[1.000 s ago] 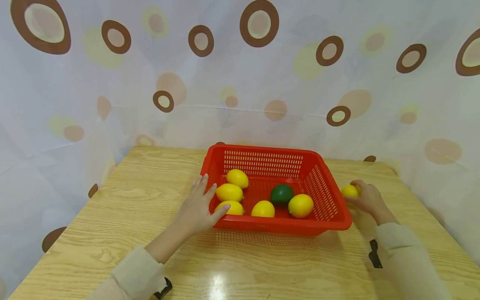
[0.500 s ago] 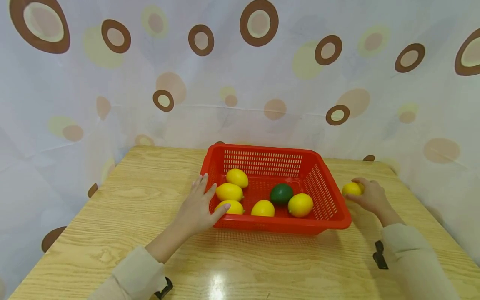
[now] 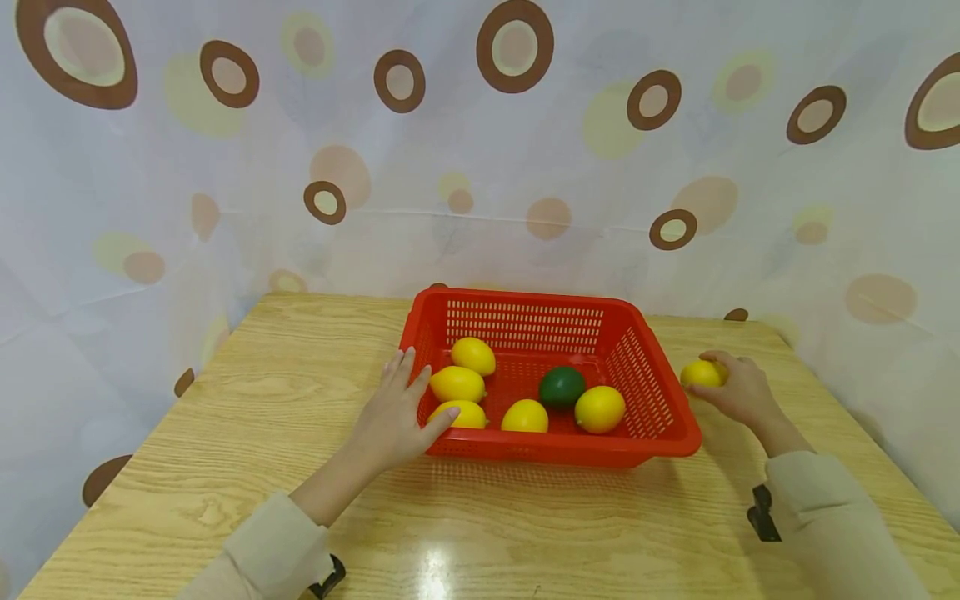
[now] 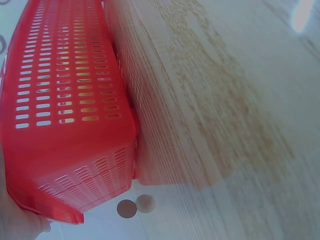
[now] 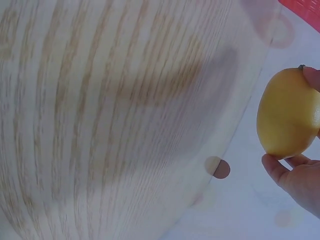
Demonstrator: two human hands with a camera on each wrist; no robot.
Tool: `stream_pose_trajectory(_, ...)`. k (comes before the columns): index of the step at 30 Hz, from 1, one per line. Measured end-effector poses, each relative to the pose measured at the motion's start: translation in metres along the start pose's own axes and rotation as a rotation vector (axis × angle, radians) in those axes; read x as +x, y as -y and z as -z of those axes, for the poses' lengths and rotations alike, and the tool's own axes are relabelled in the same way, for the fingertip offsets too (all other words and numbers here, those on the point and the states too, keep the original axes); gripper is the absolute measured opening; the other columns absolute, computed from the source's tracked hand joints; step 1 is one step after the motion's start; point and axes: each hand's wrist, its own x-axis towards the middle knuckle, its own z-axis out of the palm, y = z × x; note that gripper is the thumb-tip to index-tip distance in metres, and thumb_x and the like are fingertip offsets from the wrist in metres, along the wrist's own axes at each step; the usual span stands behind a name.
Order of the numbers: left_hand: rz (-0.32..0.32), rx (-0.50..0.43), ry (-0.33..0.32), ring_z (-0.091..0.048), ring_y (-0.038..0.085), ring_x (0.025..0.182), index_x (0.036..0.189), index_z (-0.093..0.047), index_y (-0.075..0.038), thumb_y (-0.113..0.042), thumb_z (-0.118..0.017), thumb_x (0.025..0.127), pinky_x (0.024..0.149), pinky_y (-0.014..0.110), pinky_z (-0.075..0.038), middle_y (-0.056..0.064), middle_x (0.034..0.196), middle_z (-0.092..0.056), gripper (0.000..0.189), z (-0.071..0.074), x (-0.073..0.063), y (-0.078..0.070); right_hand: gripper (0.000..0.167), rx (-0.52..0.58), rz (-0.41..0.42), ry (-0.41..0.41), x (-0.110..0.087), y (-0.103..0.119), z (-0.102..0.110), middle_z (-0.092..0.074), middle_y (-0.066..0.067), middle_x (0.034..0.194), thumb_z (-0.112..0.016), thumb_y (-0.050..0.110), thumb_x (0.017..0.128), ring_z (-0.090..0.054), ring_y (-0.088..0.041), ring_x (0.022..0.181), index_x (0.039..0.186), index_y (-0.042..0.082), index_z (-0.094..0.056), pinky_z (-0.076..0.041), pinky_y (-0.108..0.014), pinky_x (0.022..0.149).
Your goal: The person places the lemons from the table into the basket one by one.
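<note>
My right hand (image 3: 741, 392) pinches a yellow lemon (image 3: 701, 375) between thumb and fingers, just outside the right side of a red plastic basket (image 3: 558, 450). In the right wrist view this lemon (image 5: 286, 115) is held at its two ends, apart from the tabletop. My left hand (image 3: 393, 417) rests on the basket's left front corner with its fingers spread. Only part of that left hand (image 4: 22, 220) shows at the rim in the left wrist view. Inside the basket lie several yellow lemons (image 3: 458, 384) and one dark green fruit (image 3: 562, 388), lemon-shaped and smooth.
The basket stands on a light wood-grain table (image 3: 300, 392). Behind the table hangs a pale cloth (image 3: 465, 167) printed with brown and yellow rings. Table surface extends left, right and in front of the basket, whose slotted walls rise well above the fruit.
My right hand has shifted slightly right and up with the lemon, and more of the lemon shows. The left hand, the basket and the fruit in it have stayed in place.
</note>
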Motion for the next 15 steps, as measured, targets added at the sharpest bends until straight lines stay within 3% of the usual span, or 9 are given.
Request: stream_pose_trajectory(15, -0.021, 0.023, -0.016, -0.009, 0.04, 0.142, 0.142, -0.018, 0.012, -0.051, -0.048, 0.089, 0.116, 0.049, -0.015, 0.026, 0.152, -0.011, 0.088, -0.0006, 0.0001, -0.0001, 0.061, -0.014, 0.036, -0.042, -0.0028, 0.0028, 0.009, -0.046, -0.04, 0.116, -0.067, 0.028, 0.083, -0.043, -0.05, 0.097, 0.126, -0.011, -0.045, -0.04, -0.047, 0.068)
